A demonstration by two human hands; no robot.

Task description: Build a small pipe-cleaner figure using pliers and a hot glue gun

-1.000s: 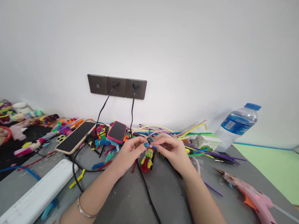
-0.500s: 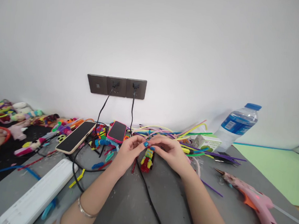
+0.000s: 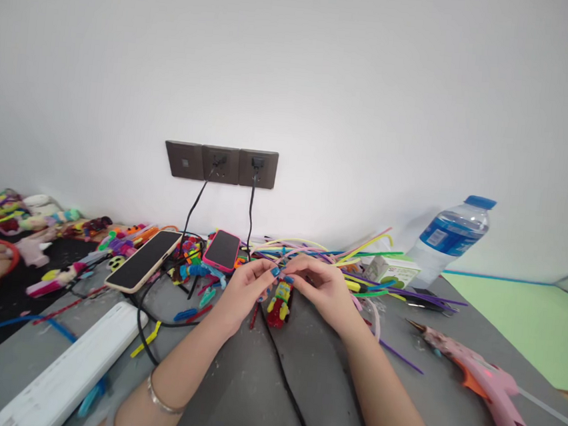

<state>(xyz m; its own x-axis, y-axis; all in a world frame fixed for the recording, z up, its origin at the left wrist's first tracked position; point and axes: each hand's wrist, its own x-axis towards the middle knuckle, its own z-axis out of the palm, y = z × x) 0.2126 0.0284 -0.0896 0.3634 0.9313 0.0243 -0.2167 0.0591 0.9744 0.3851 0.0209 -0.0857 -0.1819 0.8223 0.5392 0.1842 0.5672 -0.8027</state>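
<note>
Scrap (image 3: 282, 278) pinched tight btwn L hand (image 3: 246, 291) & R hand (image 3: 325, 291); toy figure (image 3: 279, 305) lies just below.

Open room is left on the grey table (image 3: 238, 399) in the near middle, crossed only by a black cable (image 3: 291, 391). Farther in, the way is barred by the left hand (image 3: 243, 293) and right hand (image 3: 324, 289), with pipe cleaners (image 3: 361, 247) heaped behind. The left is blocked by a white power strip (image 3: 72, 370), the right by a pink glue gun (image 3: 491, 387).

Both hands (image 3: 284, 288) fwd, L (image 3: 246, 290) & R (image 3: 324, 287) fingertips pinched together, forearms converging.
</note>
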